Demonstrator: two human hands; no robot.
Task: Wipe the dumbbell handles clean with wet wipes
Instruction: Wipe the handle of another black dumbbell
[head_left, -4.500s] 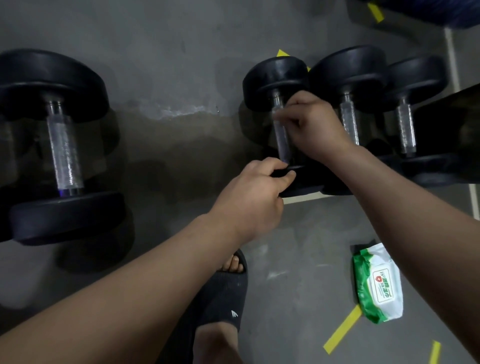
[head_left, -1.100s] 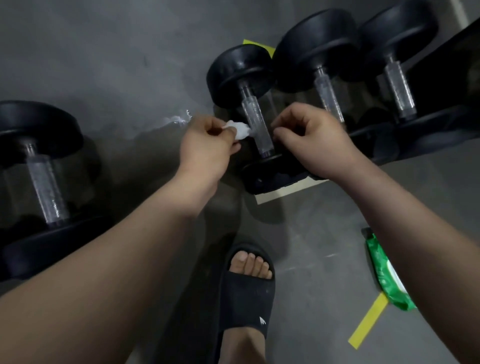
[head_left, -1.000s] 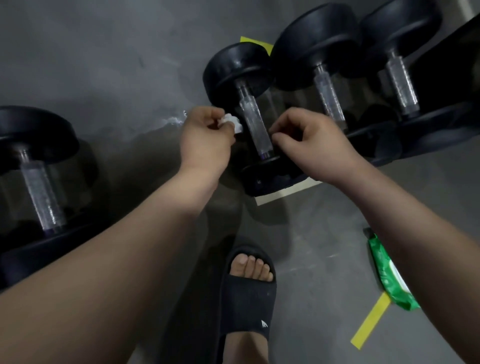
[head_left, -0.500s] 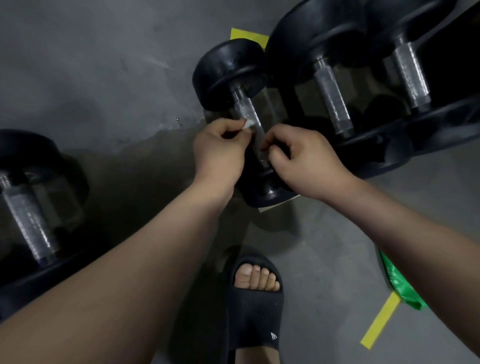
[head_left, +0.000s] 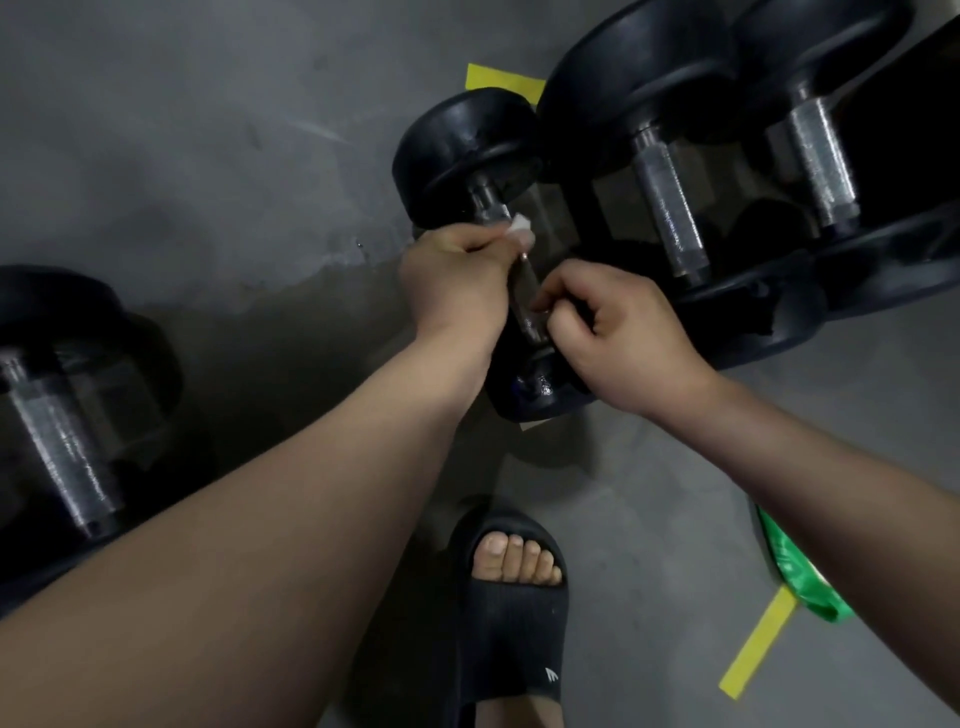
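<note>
- Up the dumbbell handle (head_left: 523, 293) our left hand (head_left: 457, 280) has edged, fingers curled, pinching the wet wipe (head_left: 521, 227) against it.
- Our right hand (head_left: 618, 332), fingers curled, pinches the handle's lower end.

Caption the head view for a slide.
Left hand holds a wet wipe on the dumbbell handle; right hand pinches it lower down.

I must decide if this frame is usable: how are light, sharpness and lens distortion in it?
Head view: dim, flat light; the black round dumbbell heads sink into shadow. Head view: slight overall blur smears the small white wet wipe in the left hand. Head view: faint glints on the knurled metal handle that the right hand grips; the wide-angle lens bends the edges.
</note>
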